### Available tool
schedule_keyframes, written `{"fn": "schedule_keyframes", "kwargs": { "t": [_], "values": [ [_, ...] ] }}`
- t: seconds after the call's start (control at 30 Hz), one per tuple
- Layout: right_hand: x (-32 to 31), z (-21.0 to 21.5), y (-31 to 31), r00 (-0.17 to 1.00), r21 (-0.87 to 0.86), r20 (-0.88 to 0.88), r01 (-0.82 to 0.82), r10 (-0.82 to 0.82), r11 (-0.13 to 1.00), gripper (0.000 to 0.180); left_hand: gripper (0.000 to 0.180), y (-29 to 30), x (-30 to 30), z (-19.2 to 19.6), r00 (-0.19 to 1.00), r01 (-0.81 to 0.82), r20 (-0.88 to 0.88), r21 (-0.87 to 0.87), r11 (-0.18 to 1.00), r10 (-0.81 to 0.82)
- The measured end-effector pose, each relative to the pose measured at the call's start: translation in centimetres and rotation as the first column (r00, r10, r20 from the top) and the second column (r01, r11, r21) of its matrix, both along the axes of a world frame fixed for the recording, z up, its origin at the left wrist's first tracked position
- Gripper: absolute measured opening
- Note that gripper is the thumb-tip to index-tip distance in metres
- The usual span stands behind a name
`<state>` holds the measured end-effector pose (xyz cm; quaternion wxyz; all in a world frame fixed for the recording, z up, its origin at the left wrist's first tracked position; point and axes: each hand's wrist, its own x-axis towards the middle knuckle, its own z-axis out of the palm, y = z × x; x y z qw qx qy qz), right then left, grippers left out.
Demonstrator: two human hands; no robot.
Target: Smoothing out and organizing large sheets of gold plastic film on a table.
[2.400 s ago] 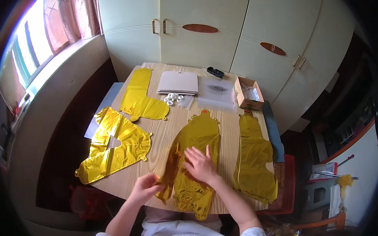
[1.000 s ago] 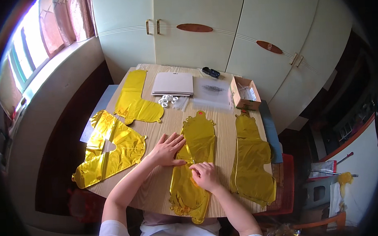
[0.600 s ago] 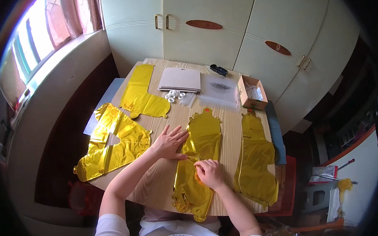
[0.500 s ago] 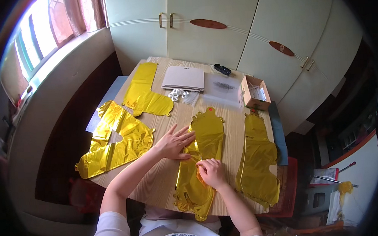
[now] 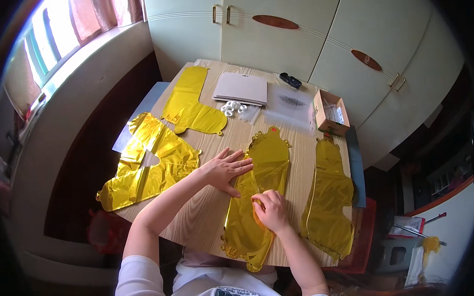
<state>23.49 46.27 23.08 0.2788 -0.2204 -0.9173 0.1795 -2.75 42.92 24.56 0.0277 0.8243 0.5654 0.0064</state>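
Note:
Flat in front of me lies an uninflated gold foil balloon (image 5: 270, 152) with scalloped tabs at its ends. My left hand (image 5: 225, 172) rests palm down at its left edge, fingers spread, partly on the foil and partly on the table. With curled fingertips, my right hand (image 5: 270, 210) pinches at the middle of the same balloon; what exactly lies under the fingertips is hidden. To the right is a second gold foil balloon (image 5: 330, 191). Two more flat ones lie to the left: a crinkled, angular foil balloon (image 5: 169, 161) and an L-shaped foil balloon (image 5: 186, 100) farther back.
Along the wooden table's (image 5: 203, 217) far side are a stack of grey cardboard sheets (image 5: 240, 88), small white rings (image 5: 233, 107), thin clear strips (image 5: 251, 115), clear plastic sheets (image 5: 288, 112), a black object (image 5: 290, 80) and an open cardboard box (image 5: 331, 125). Pale cabinets stand behind.
The whole view has shifted slightly, with the table appearing a little higher and farther right. Both hands stay on the middle balloon, in nearly the same places.

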Motion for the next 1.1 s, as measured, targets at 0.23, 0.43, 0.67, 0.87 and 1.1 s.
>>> {"fn": "schedule_keyframes", "kwargs": {
  "t": [0.23, 0.43, 0.67, 0.87, 1.1],
  "values": [
    [-1.5, 2.7, -2.7, 0.945, 0.218, 0.210, -0.297, 0.252, 0.930, 0.032, 0.109, 0.1, -0.2, -0.4, 1.000, 0.009, 0.019, -0.001, 1.000, -0.009],
    [-1.5, 1.8, -2.8, 0.861, 0.139, 0.336, -0.446, 0.381, 0.884, 0.039, 0.108, 0.0, -0.1, -0.2, 0.999, 0.008, 0.047, 0.021, 1.000, -0.009],
    [-1.3, 2.4, -3.3, 0.833, 0.065, 0.351, -0.478, 0.428, 0.876, 0.038, 0.108, -0.1, -0.3, -0.4, 0.999, 0.013, 0.043, 0.070, 0.997, -0.016],
    [-0.9, 2.3, -3.5, 0.799, 0.054, 0.387, -0.518, 0.461, 0.854, 0.038, 0.108, 0.0, -0.4, -0.5, 0.999, 0.012, 0.046, 0.079, 0.997, -0.016],
    [-0.3, 1.9, -3.6, 0.763, 0.033, 0.428, -0.549, 0.484, 0.835, 0.042, 0.106, 0.8, -0.6, -0.5, 0.999, -0.031, 0.046, 0.084, 0.996, 0.027]
  ]
}}
